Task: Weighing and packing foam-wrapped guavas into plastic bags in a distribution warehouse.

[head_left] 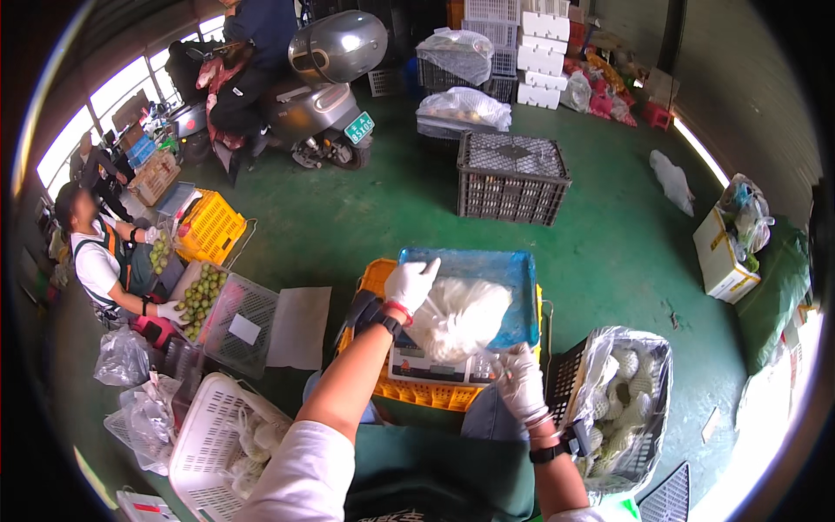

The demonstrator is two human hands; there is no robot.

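Observation:
A white plastic bag [467, 315] with pale, bulging contents rests on the scale [435, 370], over its blue tray [513, 277]. My left hand [409, 287], in a white glove, is closed on the gathered left side of the bag, one digit sticking out toward the far side. What the bag contains cannot be made out through the plastic. At the scale's near right corner, my gloved right hand [522, 383] is closed, its fingertips pinching the bag's near right edge. The scale stands on a yellow crate [426, 396] in front of my knees.
To my right is a dark crate [565, 383] of fruit in foam nets [631, 383]. A white basket [196, 452] with bagged items sits at my left. Further left, a co-worker [100, 252] handles green fruit [204, 296]. A black crate [513, 187] and a scooter [322, 117] stand ahead.

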